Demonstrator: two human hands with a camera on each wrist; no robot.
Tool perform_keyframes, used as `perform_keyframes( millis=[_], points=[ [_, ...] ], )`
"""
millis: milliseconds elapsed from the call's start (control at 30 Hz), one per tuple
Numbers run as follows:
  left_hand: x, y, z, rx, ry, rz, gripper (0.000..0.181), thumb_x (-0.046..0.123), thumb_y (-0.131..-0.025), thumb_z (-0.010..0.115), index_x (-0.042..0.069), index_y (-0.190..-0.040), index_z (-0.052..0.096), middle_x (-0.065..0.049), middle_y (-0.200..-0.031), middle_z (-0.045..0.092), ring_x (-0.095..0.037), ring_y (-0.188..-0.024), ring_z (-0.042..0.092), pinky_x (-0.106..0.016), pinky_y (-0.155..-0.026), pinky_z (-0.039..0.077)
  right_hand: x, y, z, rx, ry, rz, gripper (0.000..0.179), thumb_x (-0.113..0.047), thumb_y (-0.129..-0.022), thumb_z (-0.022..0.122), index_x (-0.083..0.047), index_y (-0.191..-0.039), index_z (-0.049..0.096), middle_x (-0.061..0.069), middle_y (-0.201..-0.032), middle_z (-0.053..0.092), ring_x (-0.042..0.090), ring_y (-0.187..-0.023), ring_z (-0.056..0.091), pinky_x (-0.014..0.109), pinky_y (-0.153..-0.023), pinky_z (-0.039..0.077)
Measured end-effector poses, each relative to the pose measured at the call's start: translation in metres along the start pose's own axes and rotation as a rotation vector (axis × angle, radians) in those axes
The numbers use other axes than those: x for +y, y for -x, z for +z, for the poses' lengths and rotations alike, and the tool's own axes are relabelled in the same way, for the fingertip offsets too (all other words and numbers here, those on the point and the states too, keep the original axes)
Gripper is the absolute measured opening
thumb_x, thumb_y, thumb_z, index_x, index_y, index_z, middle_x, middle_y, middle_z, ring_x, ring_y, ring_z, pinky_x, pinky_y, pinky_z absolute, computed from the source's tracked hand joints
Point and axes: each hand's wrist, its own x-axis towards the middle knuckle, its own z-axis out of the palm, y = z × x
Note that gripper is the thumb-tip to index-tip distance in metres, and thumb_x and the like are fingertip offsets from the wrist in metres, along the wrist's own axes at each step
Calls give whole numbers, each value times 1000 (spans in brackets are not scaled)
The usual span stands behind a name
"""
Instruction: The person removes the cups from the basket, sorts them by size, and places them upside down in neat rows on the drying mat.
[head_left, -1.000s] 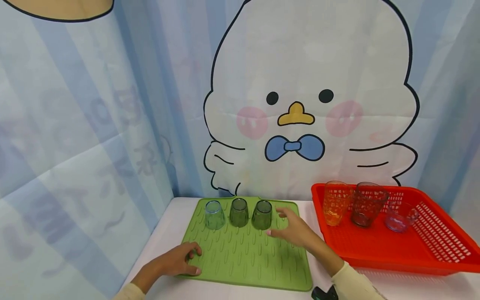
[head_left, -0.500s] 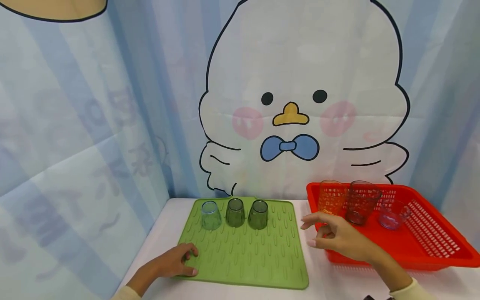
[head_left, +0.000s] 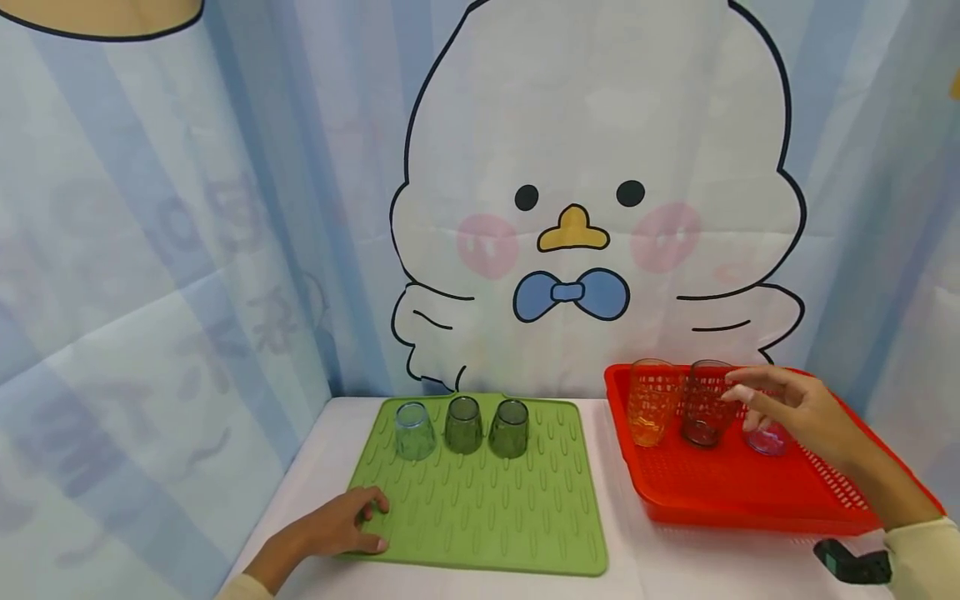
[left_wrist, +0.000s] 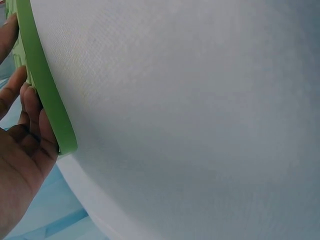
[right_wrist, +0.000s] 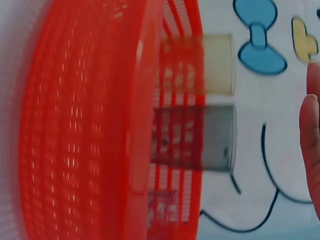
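With the fingers (head_left: pixel 776 377) of the right hand (head_left: pixel 810 417), holding nothing: loosely bent, half open, with only a small gap between thumb and forefinger tips. Hovering over the red basket (head_left: pixel 720 497); in the head view, covering part of the purple cup (head_left: pixel 767 440) and overlapping the edge of the dark glass (head_left: pixel 701 417); in the right wrist view, seen apart from that glass. In the basket, left to right: the orange glass (head_left: pixel 648 408), then the dark glass, then the purple cup. Resting the left hand (head_left: pixel 339 525) on the left edge of the green mat (head_left: pixel 480 525), loosely curled, gripping nothing that shows. On the far part of the mat, narrow ends up: a bluish glass (head_left: pixel 415 435), then two dark green glasses (head_left: pixel 463 427). Beneath mat and basket, a white bench (head_left: pixel 630 558). Behind, a pale blue curtain (head_left: pixel 150 350) printed with a white bird (head_left: pixel 585 108).
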Motion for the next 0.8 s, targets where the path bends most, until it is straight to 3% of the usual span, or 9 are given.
perform_keyframes(
  millis=[67, 233, 433, 500, 633, 733, 800],
  points=[
    [0, 1, 0, 2, 0, -7, 42, 30, -85, 81, 10, -114, 59, -5, -98, 52, -13, -84, 47, -28, -71, 41, 11, -2, -9, -1, -3, 18, 29, -5, -103, 52, -6, -131, 58, -16, -100, 73, 15, -69, 65, 28, -58, 56],
    [1, 2, 0, 3, 4, -15, 43, 30, -85, 81, 8, -115, 59, -6, -98, 52, -13, -82, 47, -27, -71, 40, 33, -4, -24, 7, 17, 122, 26, -12, -104, 54, -15, -129, 59, -13, -90, 72, 13, -72, 66, 30, -56, 56],
    [2, 1, -1, -4, 21, -18, 42, 29, -85, 80, 8, -115, 58, -6, -97, 52, -13, -81, 46, -27, -70, 40, 51, -6, -37, -5, 143, 233, 36, -25, -102, 58, -6, -132, 54, -24, -94, 67, 0, -81, 65, 26, -64, 55],
    [2, 1, -1, -7, 26, -21, 42, 28, -86, 80, 7, -115, 58, -6, -97, 51, -13, -81, 46, -27, -70, 40, 56, -7, -41, -16, 170, 252, 42, -27, -101, 60, -3, -134, 51, -22, -100, 65, -5, -83, 62, 27, -64, 55],
    [3, 1, -1, -9, 31, -28, 42, 28, -86, 80, 7, -115, 58, -6, -97, 51, -13, -81, 46, -27, -70, 40, 66, -9, -44, -83, 213, 275, 57, -30, -100, 62, 4, -142, 43, 15, -121, 65, -11, -85, 55, 28, -65, 56],
    [3, 0, -1, -10, 30, -28, 42, 28, -86, 80, 7, -115, 58, -6, -97, 51, -13, -81, 46, -27, -70, 40, 75, -9, -45, -141, 249, 299, 69, -34, -99, 63, 8, -147, 36, 38, -133, 50, 11, -99, 63, 37, -71, 59],
    [4, 0, -1, -10, 28, -26, 42, 28, -86, 80, 7, -115, 58, -6, -97, 51, -13, -80, 46, -27, -70, 40, 82, -7, -45, -164, 274, 309, 74, -35, -97, 64, 10, -147, 33, 41, -137, 44, 32, -106, 62, 46, -74, 59]
  ],
)
